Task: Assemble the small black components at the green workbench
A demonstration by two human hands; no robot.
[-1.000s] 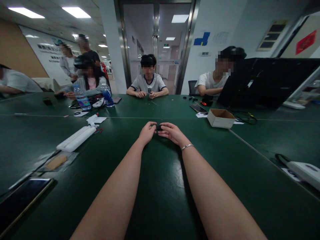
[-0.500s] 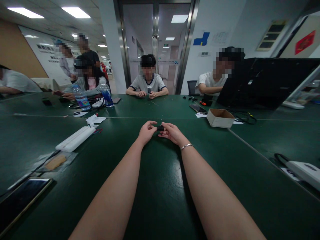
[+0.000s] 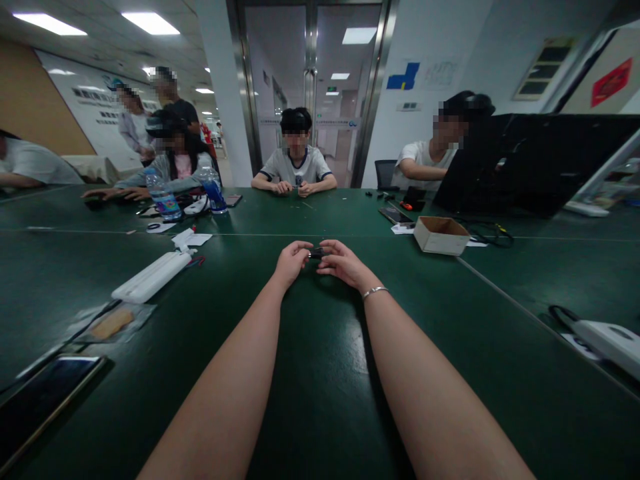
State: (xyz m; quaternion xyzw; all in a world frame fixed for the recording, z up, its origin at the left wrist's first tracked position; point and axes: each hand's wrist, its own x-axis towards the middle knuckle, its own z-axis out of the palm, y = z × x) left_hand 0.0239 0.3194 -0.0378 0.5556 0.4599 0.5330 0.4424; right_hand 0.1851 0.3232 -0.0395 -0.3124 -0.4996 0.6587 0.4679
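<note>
Both of my arms reach straight out over a dark green table [image 3: 325,400]. My left hand [image 3: 291,261] and my right hand [image 3: 342,263] meet at the middle of the table, fingers curled. Between their fingertips they pinch a small black part [image 3: 315,253], too small to name. A thin bracelet [image 3: 375,291] circles my right wrist.
A white power strip [image 3: 151,276] and a phone [image 3: 40,400] lie to my left. An open cardboard box [image 3: 442,235] and a black laptop [image 3: 530,163] stand to the right, a white device [image 3: 607,340] at far right. Several other people sit across the table with water bottles [image 3: 163,195].
My hands have lifted the small black part slightly and kept pinching it together. A person at the far left has stretched an arm across the table.
</note>
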